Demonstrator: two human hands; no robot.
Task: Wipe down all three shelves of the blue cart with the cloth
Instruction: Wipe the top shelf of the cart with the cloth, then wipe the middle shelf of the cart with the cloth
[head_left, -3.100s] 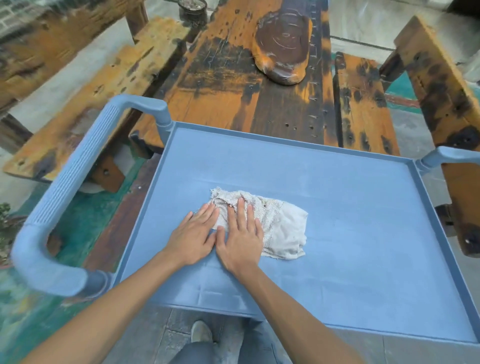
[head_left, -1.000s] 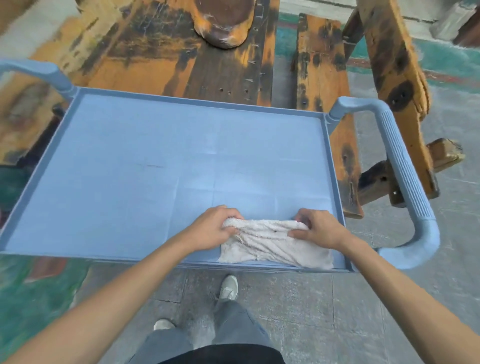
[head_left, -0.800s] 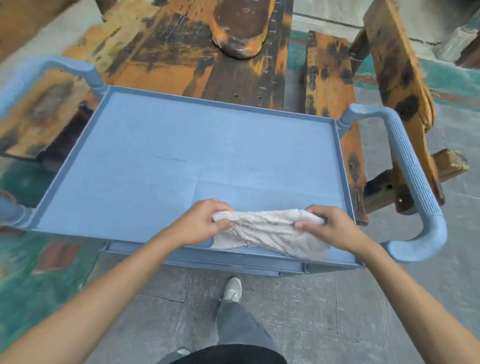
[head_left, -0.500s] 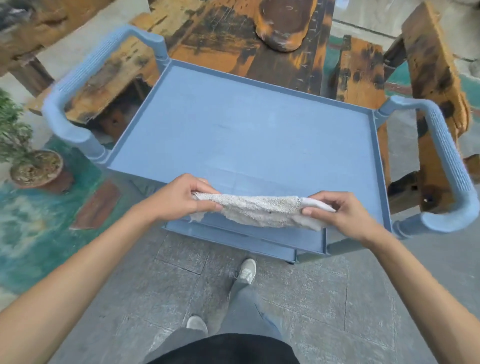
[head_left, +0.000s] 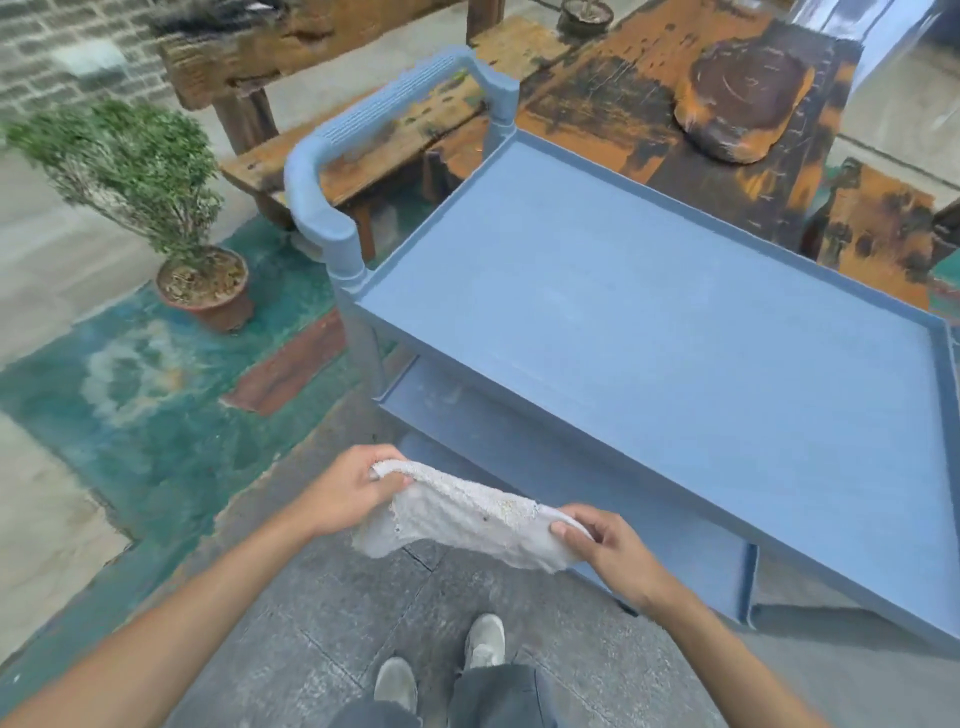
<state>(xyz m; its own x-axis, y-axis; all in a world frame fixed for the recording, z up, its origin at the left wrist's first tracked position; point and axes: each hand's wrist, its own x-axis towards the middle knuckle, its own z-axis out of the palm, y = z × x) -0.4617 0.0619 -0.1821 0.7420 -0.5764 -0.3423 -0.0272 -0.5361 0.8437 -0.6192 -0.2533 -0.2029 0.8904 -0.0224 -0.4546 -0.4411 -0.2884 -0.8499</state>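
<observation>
Hands held the cloth (head_left: 462, 519) stretched between them in the air, off the cart: left hand (head_left: 345, 491) gripped one end, right hand (head_left: 610, 548) pinched the other, probably to spread or refold it for a fresh face. Cloth hung in front of the middle shelf (head_left: 498, 431), likely next to be wiped. Top shelf (head_left: 649, 322) of the blue cart (head_left: 363, 291) carried nothing; the lowest shelf was largely hidden. Beyond stood a worn wooden bench (head_left: 613, 98) and a potted shrub (head_left: 156, 208).

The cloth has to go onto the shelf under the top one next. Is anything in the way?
Nothing visible. Both hands hold the cloth in the air beside the cart, and the middle shelf shows an open front edge.
</observation>
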